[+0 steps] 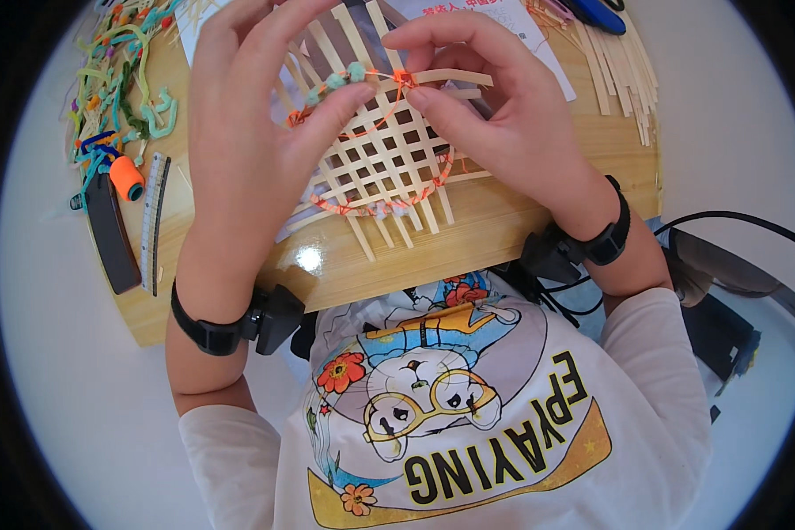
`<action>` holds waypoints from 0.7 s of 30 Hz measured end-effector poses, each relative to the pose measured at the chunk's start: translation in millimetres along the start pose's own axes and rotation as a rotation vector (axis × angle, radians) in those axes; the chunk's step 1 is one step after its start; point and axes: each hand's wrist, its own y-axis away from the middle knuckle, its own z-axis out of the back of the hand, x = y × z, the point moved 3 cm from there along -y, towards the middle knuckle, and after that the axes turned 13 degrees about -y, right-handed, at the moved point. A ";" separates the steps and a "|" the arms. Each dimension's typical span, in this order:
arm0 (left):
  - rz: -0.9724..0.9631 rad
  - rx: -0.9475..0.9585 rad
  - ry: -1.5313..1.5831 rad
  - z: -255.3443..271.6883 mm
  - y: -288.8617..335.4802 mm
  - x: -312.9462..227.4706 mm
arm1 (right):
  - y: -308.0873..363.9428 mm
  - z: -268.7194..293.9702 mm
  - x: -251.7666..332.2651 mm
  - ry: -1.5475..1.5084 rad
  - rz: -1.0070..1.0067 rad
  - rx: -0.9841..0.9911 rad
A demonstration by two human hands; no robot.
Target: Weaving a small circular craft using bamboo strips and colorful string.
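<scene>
A lattice of pale woven bamboo strips (pixel 371 163) is tilted up above the table between my hands. A striped orange cord (pixel 433 184) curves round its lower part. Along the upper side, a fuzzy green stem (pixel 336 81) winds round the rim beside an orange knot (pixel 404 79). My left hand (pixel 247 115) grips the lattice's left side, thumb by the green stem; some fingertips are cut off by the frame's top. My right hand (pixel 503 106) pinches at the orange knot and a strip end, thumb and forefinger close together.
On the table's left lie a heap of coloured fuzzy stems (pixel 128 79), an orange thread spool (pixel 126 177), a dark flat bar (pixel 113 234) and a clear ruler (pixel 155 223). Loose bamboo strips (pixel 623 75) and a blue-handled tool (pixel 599 13) are at the upper right. Printed paper (pixel 543 53) lies behind.
</scene>
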 end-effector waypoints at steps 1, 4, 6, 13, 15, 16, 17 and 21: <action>0.000 0.001 -0.001 2.1 -0.9 -0.1 | 0.0 -1.2 -0.1 -0.001 0.000 0.000; -0.123 0.028 -0.134 3.2 -3.2 -3.7 | 0.1 -1.5 -0.7 -0.071 0.000 -0.039; -0.180 0.048 -0.122 -0.6 -1.0 -4.5 | 0.0 -2.0 0.3 0.005 0.050 -0.020; -0.142 0.260 -0.089 -13.4 0.5 5.5 | 0.3 -0.9 -0.7 0.074 0.090 -0.013; -0.170 0.086 0.027 -18.3 3.9 11.5 | -1.0 -3.3 0.6 0.135 0.185 0.023; -0.166 0.086 0.023 -16.9 9.2 11.0 | -0.8 -5.1 0.7 0.132 0.185 0.027; -0.136 0.115 0.050 -13.7 6.5 1.7 | -0.3 -5.3 0.4 0.126 0.178 0.024; -0.077 0.146 0.051 -12.1 4.8 -5.6 | -0.7 -4.4 2.3 0.211 0.194 0.036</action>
